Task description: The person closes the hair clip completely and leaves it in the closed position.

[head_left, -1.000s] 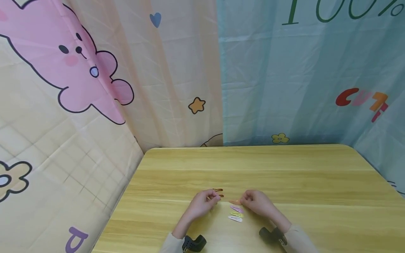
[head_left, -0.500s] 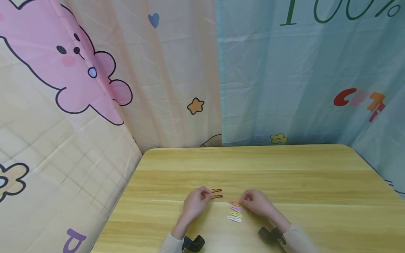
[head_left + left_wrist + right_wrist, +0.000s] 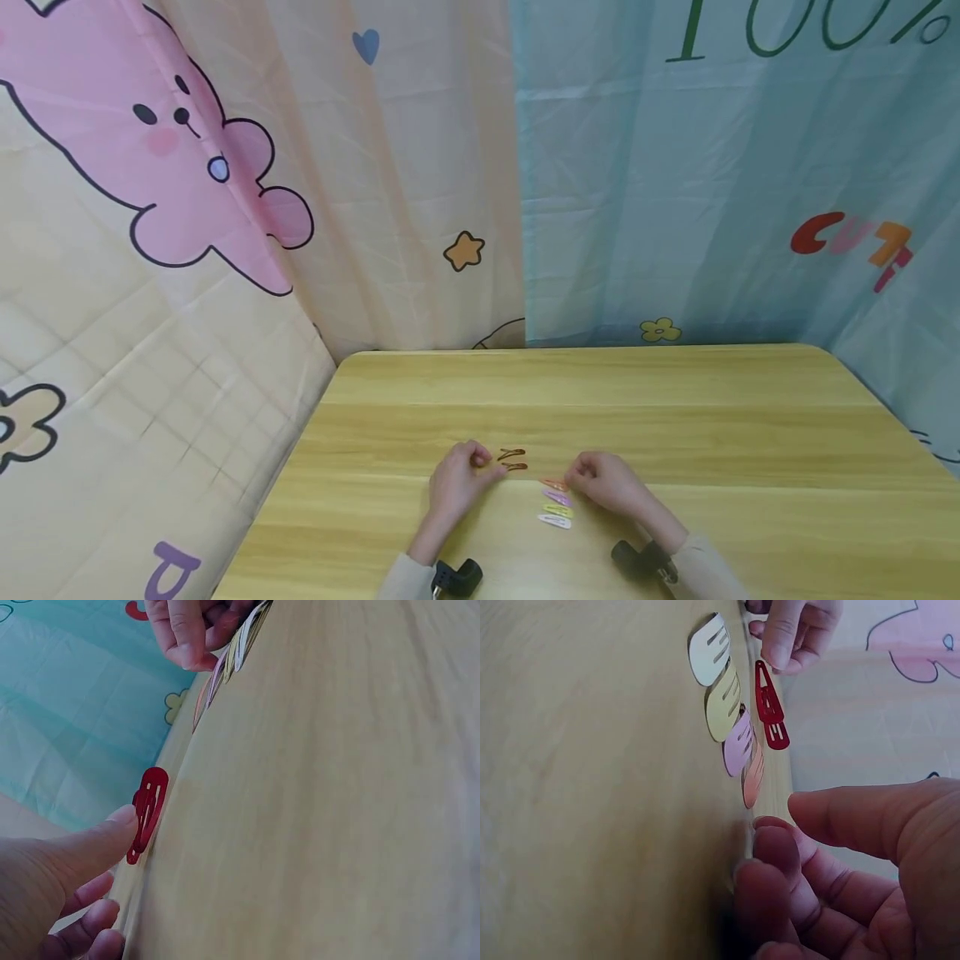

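Note:
Two dark red snap hair clips (image 3: 514, 467) lie one behind the other on the table. My left hand (image 3: 459, 483) is just left of them, thumb and fingers spread apart. In the left wrist view its thumb tip overlaps the edge of the red clips (image 3: 154, 796); whether it touches them I cannot tell. To the right, an orange clip (image 3: 754, 778), a purple clip (image 3: 739, 746), a yellow clip (image 3: 724, 705) and a white clip (image 3: 708, 651) lie in a row. My right hand (image 3: 606, 481) is beside the orange clip's right end, a small gap between thumb and fingers, holding nothing.
The wooden table (image 3: 720, 417) stretches well beyond both hands. Printed curtains (image 3: 420, 167) hang behind its back edge and along the left side. Each wrist carries a black camera, such as the left wrist camera (image 3: 457, 577).
My left hand has drawn back leftward and its fingers have parted, uncovering both red clips. The orange clip now lies flatter beside the purple one. The right hand has hardly moved.

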The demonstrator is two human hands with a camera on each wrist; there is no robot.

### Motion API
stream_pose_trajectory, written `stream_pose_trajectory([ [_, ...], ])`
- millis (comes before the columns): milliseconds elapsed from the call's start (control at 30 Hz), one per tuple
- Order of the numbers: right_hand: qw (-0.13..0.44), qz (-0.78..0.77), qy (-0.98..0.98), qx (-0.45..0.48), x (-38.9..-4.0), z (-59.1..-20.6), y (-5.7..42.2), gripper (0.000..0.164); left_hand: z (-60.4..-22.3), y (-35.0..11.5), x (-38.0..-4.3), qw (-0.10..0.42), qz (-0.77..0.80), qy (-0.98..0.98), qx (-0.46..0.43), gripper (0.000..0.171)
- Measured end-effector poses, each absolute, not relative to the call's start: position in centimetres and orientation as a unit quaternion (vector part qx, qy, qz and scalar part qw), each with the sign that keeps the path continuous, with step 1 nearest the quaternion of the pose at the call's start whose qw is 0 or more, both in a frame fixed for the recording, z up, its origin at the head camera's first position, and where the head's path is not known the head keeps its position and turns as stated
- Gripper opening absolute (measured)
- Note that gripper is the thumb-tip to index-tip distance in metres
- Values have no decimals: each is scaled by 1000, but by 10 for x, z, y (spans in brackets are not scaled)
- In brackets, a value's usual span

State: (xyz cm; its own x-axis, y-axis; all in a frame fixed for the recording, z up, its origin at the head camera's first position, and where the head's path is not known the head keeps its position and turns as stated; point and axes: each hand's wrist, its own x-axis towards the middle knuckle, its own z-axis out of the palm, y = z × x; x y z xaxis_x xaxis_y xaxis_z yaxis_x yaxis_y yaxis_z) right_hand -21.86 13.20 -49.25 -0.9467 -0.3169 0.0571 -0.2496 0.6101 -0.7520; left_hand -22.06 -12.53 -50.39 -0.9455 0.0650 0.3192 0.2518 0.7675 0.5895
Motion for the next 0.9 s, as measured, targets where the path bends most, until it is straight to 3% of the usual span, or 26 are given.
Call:
stream_pose_trajectory([
  [900, 82, -466, 862, -183, -229, -478, 135, 18, -505, -124, -224, 111, -308, -942, -79, 26],
])
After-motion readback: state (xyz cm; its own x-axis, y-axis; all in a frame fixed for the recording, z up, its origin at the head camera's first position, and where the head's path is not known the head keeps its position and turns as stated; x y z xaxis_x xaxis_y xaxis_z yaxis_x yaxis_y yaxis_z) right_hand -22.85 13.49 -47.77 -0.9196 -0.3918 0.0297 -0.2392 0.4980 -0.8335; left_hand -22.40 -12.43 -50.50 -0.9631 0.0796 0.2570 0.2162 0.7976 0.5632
